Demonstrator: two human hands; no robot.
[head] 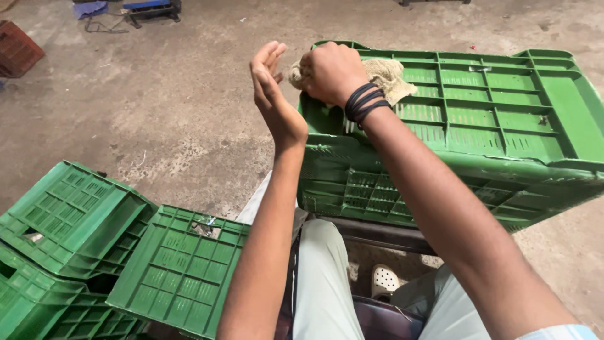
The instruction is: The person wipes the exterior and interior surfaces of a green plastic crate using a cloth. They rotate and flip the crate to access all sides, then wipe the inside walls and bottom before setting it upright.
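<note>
A big green plastic crate (491, 113) lies upside down in front of me, its ribbed base facing up. My right hand (331, 70) is closed on a beige rag (385, 74) that lies on the crate's near left corner; dark bands circle that wrist. My left hand (270, 82) is raised just left of the crate corner, fingers straight and together, holding nothing, close beside the right fist.
Several more green crates (75, 220) (179, 267) lie overturned and stacked at lower left on the concrete floor (170, 113). A reddish crate (17, 49) sits at the far left, a blue object (151, 7) at the top. My legs and a white clog (384, 280) are below.
</note>
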